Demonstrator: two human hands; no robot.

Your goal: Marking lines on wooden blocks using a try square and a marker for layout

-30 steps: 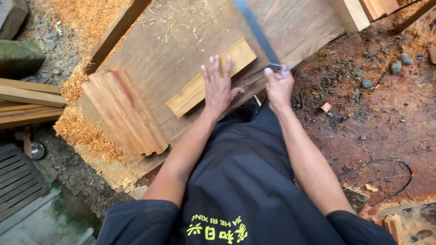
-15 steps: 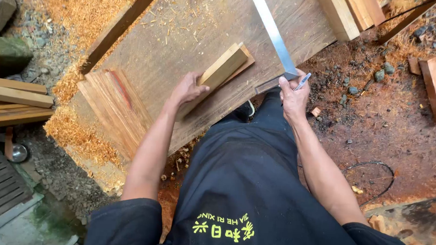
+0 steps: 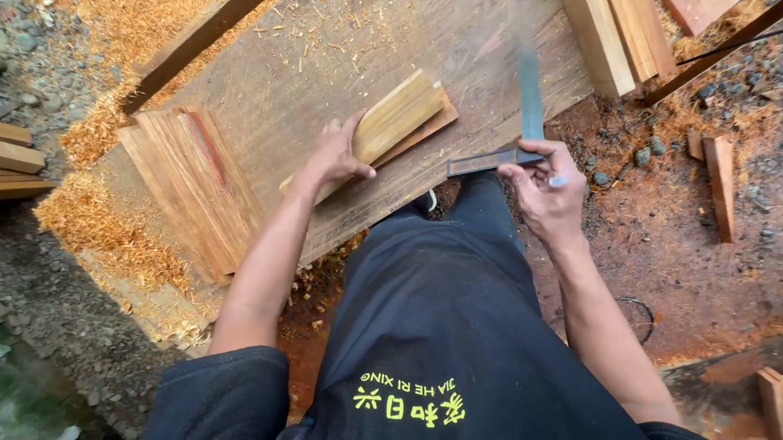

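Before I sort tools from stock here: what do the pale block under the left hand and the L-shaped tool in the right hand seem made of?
The pale rectangular block looks like bare, unfinished wood: light yellow with straight grain lines. The L-shaped square looks like metal: a flat grey-blue blade, blurred here, and a darker stock whose material is unclear.

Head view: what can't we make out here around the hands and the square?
- Try square: the upright blade is motion-blurred; any markings are unreadable.
- Right hand: fingers wrap the square's stock, hiding the grip area.
- Wood block: its near end is covered by the left hand.
- Workboard: cut off by the top edge.
- Lower legs and feet: hidden by the dark apron.
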